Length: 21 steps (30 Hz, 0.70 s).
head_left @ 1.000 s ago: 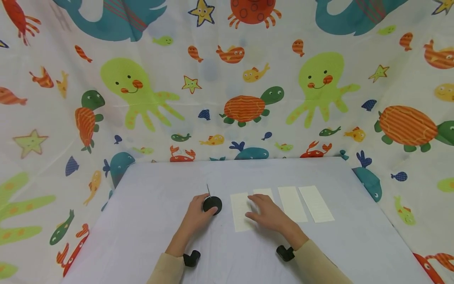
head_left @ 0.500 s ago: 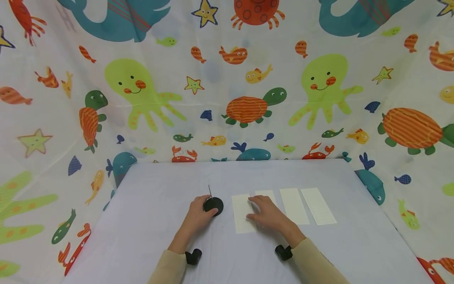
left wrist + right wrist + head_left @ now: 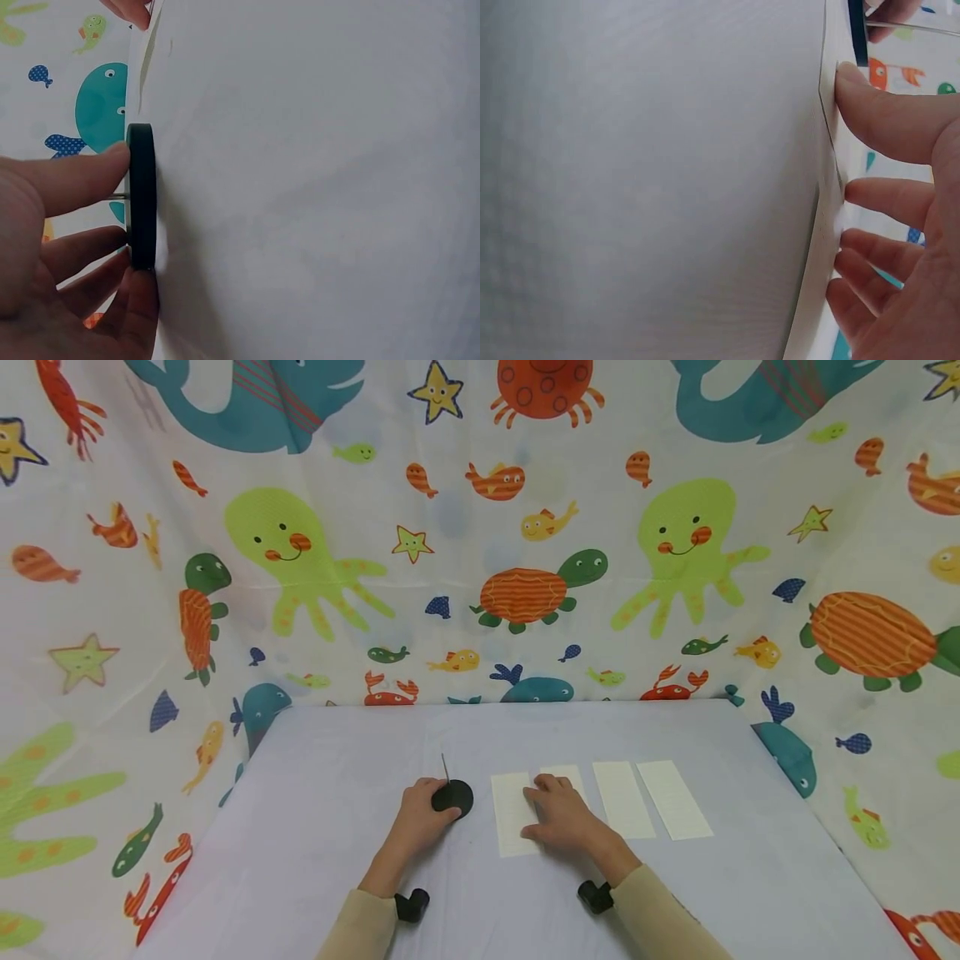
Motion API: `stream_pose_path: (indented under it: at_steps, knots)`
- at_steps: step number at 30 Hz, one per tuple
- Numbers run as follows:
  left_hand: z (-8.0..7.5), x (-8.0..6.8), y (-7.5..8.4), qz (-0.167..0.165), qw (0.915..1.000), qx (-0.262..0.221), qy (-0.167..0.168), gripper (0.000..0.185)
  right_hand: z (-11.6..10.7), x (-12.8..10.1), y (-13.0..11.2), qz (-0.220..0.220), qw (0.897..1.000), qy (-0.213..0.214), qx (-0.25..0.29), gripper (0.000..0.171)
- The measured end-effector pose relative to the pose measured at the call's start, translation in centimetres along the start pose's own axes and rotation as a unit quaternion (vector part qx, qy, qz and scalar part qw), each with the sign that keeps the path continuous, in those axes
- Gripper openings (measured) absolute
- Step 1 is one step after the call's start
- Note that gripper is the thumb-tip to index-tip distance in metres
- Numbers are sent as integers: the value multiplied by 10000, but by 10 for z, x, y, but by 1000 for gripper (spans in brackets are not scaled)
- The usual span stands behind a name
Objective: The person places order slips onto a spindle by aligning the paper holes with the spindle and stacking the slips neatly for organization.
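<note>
A receipt spike (image 3: 453, 798) with a round black base and a thin upright metal pin stands on the white table. My left hand (image 3: 420, 814) holds its base, thumb on one side and fingers round the other, as the left wrist view also shows. Cream paper slips lie in a row to its right. Over the leftmost slip (image 3: 512, 831) is my right hand (image 3: 566, 814), thumb and fingertips spread and touching the paper. That hand partly hides the second slip (image 3: 564, 771). In the right wrist view, the thumb (image 3: 885, 120) rests apart from the other fingers.
A third slip (image 3: 624, 802) and a fourth slip (image 3: 675, 802) lie flat to the right. White cloth covers the table (image 3: 337, 752). A curtain (image 3: 442, 560) printed with sea animals hangs behind and at both sides.
My right hand has shifted slightly, its fingers a little more drawn in on the paper. The left hand still holds the receipt spike. The head view has tilted slightly.
</note>
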State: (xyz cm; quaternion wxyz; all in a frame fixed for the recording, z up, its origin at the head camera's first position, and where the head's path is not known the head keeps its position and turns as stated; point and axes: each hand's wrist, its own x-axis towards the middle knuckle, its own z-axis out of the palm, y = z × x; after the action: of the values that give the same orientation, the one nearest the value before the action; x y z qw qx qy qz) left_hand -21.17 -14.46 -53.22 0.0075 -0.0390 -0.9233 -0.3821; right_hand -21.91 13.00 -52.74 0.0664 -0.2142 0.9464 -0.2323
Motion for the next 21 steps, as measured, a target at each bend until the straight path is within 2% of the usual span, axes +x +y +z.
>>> stream_pose_path:
  at_steps: [6, 13, 21]
  knots:
    - [-1, 1, 1, -53, 10000, -19, -46, 55, 0, -1, -2, 93, 9999, 54, 79, 63]
    - [-4, 6, 1, 46, 9999, 46, -99, 55, 1, 1, -7, 142, 9995, 277, 78, 53]
    - [-3, 7, -1, 0, 9998, 54, -196, 55, 0, 1, -15, 159, 9989, 435, 48, 41]
